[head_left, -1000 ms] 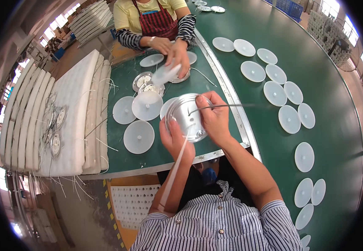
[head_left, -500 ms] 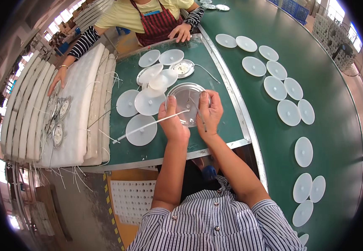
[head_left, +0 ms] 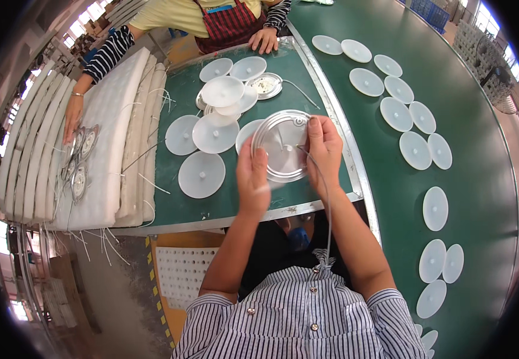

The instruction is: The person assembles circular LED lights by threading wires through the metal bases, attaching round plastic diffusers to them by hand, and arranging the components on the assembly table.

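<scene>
Between my two hands, above the green bench, is a round silver lamp housing [head_left: 284, 146] with a ringed rim. My left hand [head_left: 253, 179] grips its left edge, thumb on the face. My right hand [head_left: 324, 149] pinches the right edge. A grey cable [head_left: 327, 209] runs from the housing's middle down past my right wrist toward my shirt. Frosted white discs with a central stub, such as this large one [head_left: 201, 175], lie to the left of my hands. Behind them sits another round housing [head_left: 265, 85] with a white cable.
A co-worker across the bench rests one hand [head_left: 263, 39] on it and reaches with the other [head_left: 73, 118] to metal lamp parts [head_left: 79, 179] on white foam sheets [head_left: 116, 149]. At right, a green conveyor belt [head_left: 355, 119] carries several frosted discs [head_left: 414, 151]. A metal strip [head_left: 337, 128] edges the bench.
My hands and the housing have moved right and tilted. The cable, earlier pointing left across my left hand, now hangs down by my right forearm. A frosted disc in the pile has shifted.
</scene>
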Action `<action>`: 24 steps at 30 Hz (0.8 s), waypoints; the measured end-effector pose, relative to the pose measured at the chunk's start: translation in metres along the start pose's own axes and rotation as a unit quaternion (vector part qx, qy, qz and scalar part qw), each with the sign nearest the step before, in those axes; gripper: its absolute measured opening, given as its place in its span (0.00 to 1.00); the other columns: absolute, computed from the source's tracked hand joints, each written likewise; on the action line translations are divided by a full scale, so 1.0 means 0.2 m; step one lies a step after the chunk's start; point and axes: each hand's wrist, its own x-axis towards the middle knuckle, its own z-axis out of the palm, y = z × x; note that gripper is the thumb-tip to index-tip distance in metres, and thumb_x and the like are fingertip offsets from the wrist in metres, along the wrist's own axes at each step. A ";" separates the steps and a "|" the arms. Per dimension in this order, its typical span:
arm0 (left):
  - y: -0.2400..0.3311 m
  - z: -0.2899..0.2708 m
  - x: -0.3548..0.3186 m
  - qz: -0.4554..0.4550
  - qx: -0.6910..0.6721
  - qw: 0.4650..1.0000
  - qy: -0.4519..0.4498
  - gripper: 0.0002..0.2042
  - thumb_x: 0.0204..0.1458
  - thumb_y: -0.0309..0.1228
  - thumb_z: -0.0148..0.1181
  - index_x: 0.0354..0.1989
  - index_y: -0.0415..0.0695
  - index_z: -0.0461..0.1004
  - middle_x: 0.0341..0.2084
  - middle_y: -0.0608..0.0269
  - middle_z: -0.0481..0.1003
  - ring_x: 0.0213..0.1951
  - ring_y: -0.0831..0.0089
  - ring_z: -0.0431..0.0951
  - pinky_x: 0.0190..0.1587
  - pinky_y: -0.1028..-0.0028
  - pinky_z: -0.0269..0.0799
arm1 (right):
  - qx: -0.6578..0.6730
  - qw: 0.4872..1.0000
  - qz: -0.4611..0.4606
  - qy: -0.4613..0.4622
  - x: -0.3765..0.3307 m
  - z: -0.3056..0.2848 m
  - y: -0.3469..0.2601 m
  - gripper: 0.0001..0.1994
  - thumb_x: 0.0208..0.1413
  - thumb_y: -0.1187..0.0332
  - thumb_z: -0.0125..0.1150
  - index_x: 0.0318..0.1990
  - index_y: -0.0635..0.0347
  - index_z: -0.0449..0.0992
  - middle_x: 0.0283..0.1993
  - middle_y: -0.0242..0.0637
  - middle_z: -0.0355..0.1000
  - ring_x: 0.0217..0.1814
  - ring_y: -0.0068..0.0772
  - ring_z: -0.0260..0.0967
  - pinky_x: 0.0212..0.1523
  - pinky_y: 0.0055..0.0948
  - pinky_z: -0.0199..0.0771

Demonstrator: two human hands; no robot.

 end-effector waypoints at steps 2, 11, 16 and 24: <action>-0.08 0.01 -0.04 0.011 -0.092 0.996 0.017 0.18 0.57 0.36 0.40 0.49 0.34 0.58 0.44 0.57 0.65 0.46 0.73 0.65 0.49 0.74 0.59 | 0.060 0.997 0.038 -0.006 -0.03 0.03 -0.01 0.09 0.55 0.64 0.50 0.31 0.62 0.69 0.19 0.23 0.59 0.20 0.10 0.51 0.18 0.14 0.50; -0.09 0.07 -0.10 0.022 -0.161 0.985 0.061 0.18 0.57 0.36 0.39 0.50 0.34 0.57 0.43 0.55 0.65 0.45 0.72 0.66 0.49 0.75 0.60 | -0.129 0.990 -0.035 -0.047 -0.01 0.00 -0.08 0.10 0.50 0.64 0.57 0.30 0.63 0.70 0.18 0.24 0.62 0.18 0.12 0.54 0.18 0.15 0.54; -0.04 0.10 -0.10 0.061 -0.104 0.985 0.121 0.14 0.56 0.37 0.41 0.39 0.37 0.62 0.32 0.65 0.63 0.34 0.81 0.62 0.39 0.80 0.59 | -0.055 0.998 -0.036 -0.024 -0.07 0.04 -0.07 0.11 0.55 0.63 0.50 0.31 0.64 0.68 0.17 0.24 0.60 0.16 0.11 0.53 0.16 0.15 0.52; -0.01 0.11 -0.07 0.019 -0.119 0.976 0.179 0.11 0.54 0.37 0.47 0.29 0.40 0.61 0.22 0.73 0.59 0.24 0.87 0.55 0.27 0.85 0.54 | 0.054 0.996 -0.059 0.044 -0.13 0.07 0.00 0.10 0.57 0.64 0.46 0.34 0.63 0.67 0.18 0.23 0.59 0.14 0.10 0.50 0.14 0.13 0.49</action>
